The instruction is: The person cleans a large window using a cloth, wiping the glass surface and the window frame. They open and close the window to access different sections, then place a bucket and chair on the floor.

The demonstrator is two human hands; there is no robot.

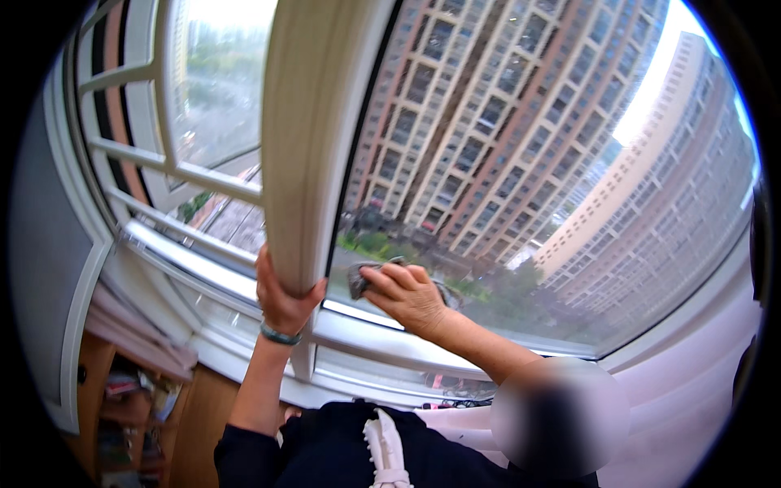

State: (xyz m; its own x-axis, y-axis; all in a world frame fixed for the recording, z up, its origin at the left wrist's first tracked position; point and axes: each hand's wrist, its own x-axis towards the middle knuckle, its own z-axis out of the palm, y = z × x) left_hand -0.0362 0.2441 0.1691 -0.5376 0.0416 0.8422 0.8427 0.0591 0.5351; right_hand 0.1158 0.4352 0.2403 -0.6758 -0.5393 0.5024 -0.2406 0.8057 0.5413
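My right hand [410,299] presses a crumpled dark grey cloth [359,282] against the lower left part of a large window pane [488,287]. Its fingers bend over the cloth, and part of the cloth shows beyond the knuckles. My left hand [287,300], with a bangle [280,334] on its wrist, grips the lower part of the white window mullion [299,152] left of that pane, thumb on the right side and fingers on the left.
White guard bars [213,183] cross the opening at the left. A white rail [396,344] runs below the pane. Pink curtains hang at the lower left and at the right [677,378]. Shelves with various items [131,409] stand at the lower left. Tall buildings rise outside.
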